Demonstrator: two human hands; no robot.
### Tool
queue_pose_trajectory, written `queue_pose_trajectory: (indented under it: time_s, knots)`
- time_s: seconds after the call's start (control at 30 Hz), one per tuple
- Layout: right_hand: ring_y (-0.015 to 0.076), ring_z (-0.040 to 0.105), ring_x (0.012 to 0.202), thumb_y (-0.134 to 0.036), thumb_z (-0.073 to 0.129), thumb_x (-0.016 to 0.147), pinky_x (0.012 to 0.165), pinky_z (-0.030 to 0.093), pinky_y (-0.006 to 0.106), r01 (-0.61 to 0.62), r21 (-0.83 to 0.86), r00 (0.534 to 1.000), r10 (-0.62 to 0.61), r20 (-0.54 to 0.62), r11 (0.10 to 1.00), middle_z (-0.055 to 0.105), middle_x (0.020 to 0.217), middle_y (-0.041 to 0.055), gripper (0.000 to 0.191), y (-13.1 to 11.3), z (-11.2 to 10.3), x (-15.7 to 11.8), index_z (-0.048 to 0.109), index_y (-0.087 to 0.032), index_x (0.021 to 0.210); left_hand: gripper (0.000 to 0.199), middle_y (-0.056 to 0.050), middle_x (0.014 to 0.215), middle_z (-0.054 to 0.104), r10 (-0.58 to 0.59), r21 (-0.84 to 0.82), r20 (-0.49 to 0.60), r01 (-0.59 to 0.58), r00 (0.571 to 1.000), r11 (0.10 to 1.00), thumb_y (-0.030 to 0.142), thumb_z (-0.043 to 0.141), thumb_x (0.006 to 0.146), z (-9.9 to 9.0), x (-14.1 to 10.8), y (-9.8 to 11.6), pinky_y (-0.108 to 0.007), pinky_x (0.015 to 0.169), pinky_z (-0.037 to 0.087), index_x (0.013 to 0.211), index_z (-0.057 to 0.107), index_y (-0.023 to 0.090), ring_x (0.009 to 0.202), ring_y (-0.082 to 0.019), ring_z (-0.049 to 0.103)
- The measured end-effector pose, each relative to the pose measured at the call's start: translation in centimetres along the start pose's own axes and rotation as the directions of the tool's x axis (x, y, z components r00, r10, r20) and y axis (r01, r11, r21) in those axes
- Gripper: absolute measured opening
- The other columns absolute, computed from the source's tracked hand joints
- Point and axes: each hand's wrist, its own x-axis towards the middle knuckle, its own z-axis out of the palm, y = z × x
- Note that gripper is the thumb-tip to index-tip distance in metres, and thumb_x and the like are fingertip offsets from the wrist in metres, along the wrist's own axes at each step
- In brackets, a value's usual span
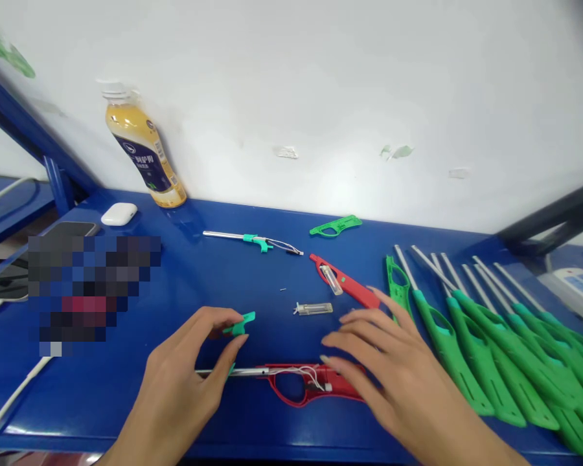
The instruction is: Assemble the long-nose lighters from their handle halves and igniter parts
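Observation:
My left hand (189,369) pinches a small teal trigger piece (241,323) between thumb and fingers, above a metal lighter tube (247,372). That tube ends in an open red lighter handle half (296,398), where white wires (308,371) and a small dark part lie. My right hand (393,369) hangs over the handle's right end with fingers spread, holding nothing; its palm hides that end. Just beyond the fingers lies a clear fuel tank (313,309). Farther back, a second clear tank (331,279) rests on another red handle half (357,288).
Several green lighters (471,349) are piled at the right, beside a green handle half (398,285). Toward the wall lie a tube with teal trigger (228,235) and another green half (342,225). A drink bottle (143,155), white earphone case (119,213) and phone (72,230) are left.

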Motion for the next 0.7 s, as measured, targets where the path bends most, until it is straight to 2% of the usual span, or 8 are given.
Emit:
queue_pose_trajectory:
  time_s: [0.13, 0.2, 0.27, 0.33, 0.4, 0.5, 0.6, 0.7]
  knots:
    - [0.0163, 0.067, 0.099, -0.041, 0.064, 0.099, 0.118, 0.023, 0.034, 0.001, 0.016, 1.0, -0.001, -0.013, 1.0, 0.076, 0.095, -0.0088, 0.013, -0.8, 1.0, -2.3, 0.07, -0.031, 0.106, 0.029, 0.004, 0.104, 0.069, 0.027, -0.03, -0.009, -0.027, 1.0, 0.999, 0.03, 0.056, 0.103, -0.2, -0.5, 1.3, -0.018, 0.079, 0.055, 0.131, 0.061, 0.032, 0.088, -0.009, 0.069]
    - [0.0154, 0.068, 0.096, -0.041, 0.065, 0.099, 0.12, 0.02, 0.033, 0.025, -0.003, 1.0, -0.025, -0.008, 1.0, 0.075, 0.093, -0.0086, 0.015, -0.9, 1.7, -3.0, 0.07, -0.029, 0.105, 0.024, 0.005, 0.107, 0.07, 0.044, -0.058, -0.024, -0.045, 0.999, 0.997, 0.029, 0.057, 0.103, -0.2, -0.8, 1.8, -0.016, 0.08, 0.055, 0.125, 0.065, 0.033, 0.09, -0.008, 0.07]
    - [0.0139, 0.069, 0.092, -0.036, 0.06, 0.102, 0.121, 0.021, 0.033, 0.048, -0.012, 0.998, -0.048, -0.03, 0.999, 0.075, 0.089, -0.0082, 0.014, -0.9, 2.3, -3.4, 0.071, -0.026, 0.103, 0.015, 0.006, 0.104, 0.072, 0.0, -0.094, -0.031, -0.002, 1.0, 0.996, 0.032, 0.062, 0.101, 0.0, -1.2, 2.3, -0.015, 0.079, 0.056, 0.115, 0.068, 0.032, 0.089, -0.008, 0.071]
    - [0.0123, 0.069, 0.089, -0.03, 0.056, 0.104, 0.121, 0.024, 0.033, 0.076, -0.012, 0.996, -0.077, -0.054, 0.997, 0.075, 0.087, -0.0081, 0.016, -0.7, 2.7, -3.5, 0.071, -0.025, 0.101, 0.012, 0.008, 0.101, 0.074, -0.053, -0.126, 0.002, 0.053, 0.999, 0.991, 0.036, 0.066, 0.098, 0.1, -1.7, 2.7, -0.016, 0.078, 0.058, 0.11, 0.068, 0.031, 0.086, -0.009, 0.073]
    - [0.0115, 0.07, 0.087, -0.026, 0.056, 0.104, 0.12, 0.026, 0.032, 0.1, -0.006, 0.992, -0.1, -0.075, 0.995, 0.075, 0.088, -0.0079, 0.017, -0.6, 2.8, -3.5, 0.072, -0.025, 0.1, 0.014, 0.008, 0.1, 0.076, -0.058, -0.157, 0.055, 0.067, 0.997, 0.985, 0.038, 0.069, 0.097, 0.2, -2.2, 3.0, -0.016, 0.078, 0.059, 0.109, 0.067, 0.031, 0.085, -0.009, 0.074]
    - [0.0112, 0.07, 0.086, -0.024, 0.055, 0.104, 0.118, 0.029, 0.03, 0.108, 0.002, 0.99, -0.107, -0.093, 0.994, 0.076, 0.091, -0.0068, 0.018, -0.4, 2.8, -3.7, 0.072, -0.025, 0.102, 0.014, 0.006, 0.097, 0.076, 0.012, -0.198, 0.067, 0.001, 0.998, 0.98, 0.037, 0.07, 0.097, 0.3, -2.6, 3.5, -0.018, 0.078, 0.06, 0.105, 0.065, 0.027, 0.087, -0.011, 0.074]
    - [0.0115, 0.071, 0.083, -0.022, 0.052, 0.105, 0.116, 0.031, 0.031, 0.116, -0.011, 0.986, -0.116, -0.121, 0.993, 0.076, 0.09, -0.005, 0.021, -0.5, 3.0, -3.9, 0.073, -0.023, 0.102, 0.013, 0.003, 0.089, 0.073, 0.122, -0.242, 0.01, -0.116, 0.993, 0.963, 0.033, 0.07, 0.097, 0.5, -2.6, 4.0, -0.02, 0.074, 0.059, 0.098, 0.064, 0.022, 0.084, -0.011, 0.07]
    - [0.0126, 0.07, 0.083, -0.02, 0.051, 0.105, 0.112, 0.034, 0.032, 0.109, -0.012, 0.981, -0.11, -0.16, 0.994, 0.076, 0.087, -0.0028, 0.023, -0.9, 3.6, -4.1, 0.073, -0.02, 0.1, 0.013, 0.003, 0.084, 0.073, 0.235, -0.239, 0.01, -0.226, 0.972, 0.944, 0.028, 0.061, 0.102, 0.7, -2.8, 4.2, -0.023, 0.073, 0.057, 0.093, 0.065, 0.02, 0.08, -0.011, 0.066]
